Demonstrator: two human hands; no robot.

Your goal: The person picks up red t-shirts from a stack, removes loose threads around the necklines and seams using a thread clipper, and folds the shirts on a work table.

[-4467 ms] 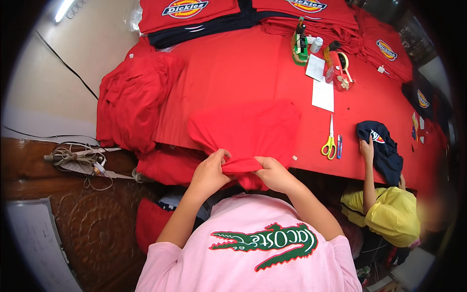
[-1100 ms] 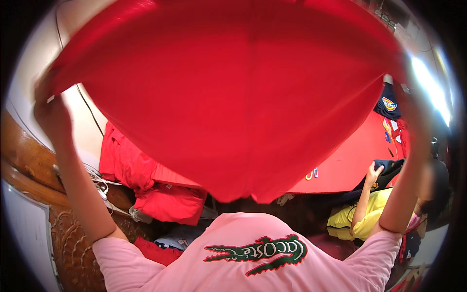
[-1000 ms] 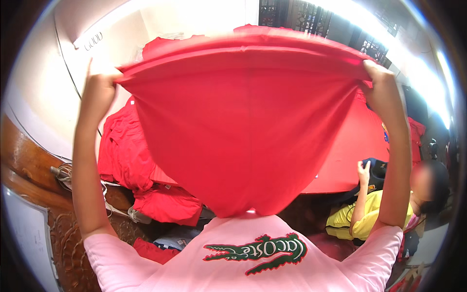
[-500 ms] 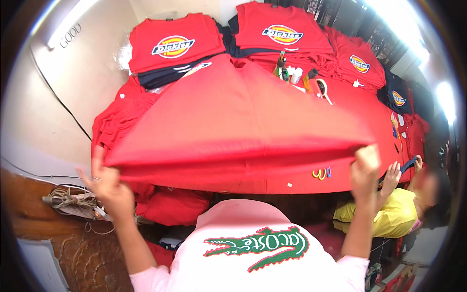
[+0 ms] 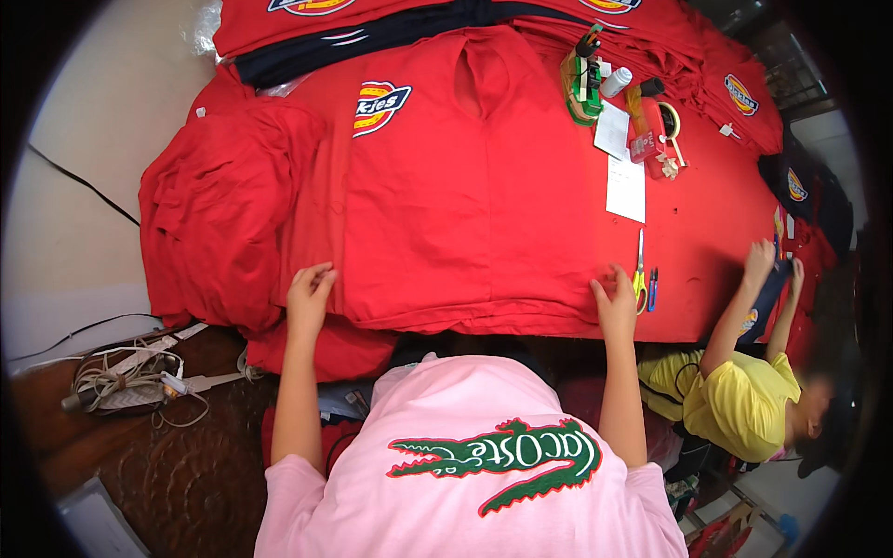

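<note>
While a bundle of cables sits at the far left, a crumpled heap of red cloth lies on the left end of the worktop. Next comes the left hand, beside the left side of the red shirt; its fingers are bent, and I cannot tell whether its grip has any cloth. The shirt lies spread on the worktop in front of the person, its neck opening pointing away. At its lower right side is the right hand, with the fingers apart and the grip released. Farther back stand a green holder and a white bottle. Then follow white paper, yellow-handled scissors, a small blue tool and a red tape dispenser. At the far right, a co-worker in yellow holds a dark blue cloth.
</note>
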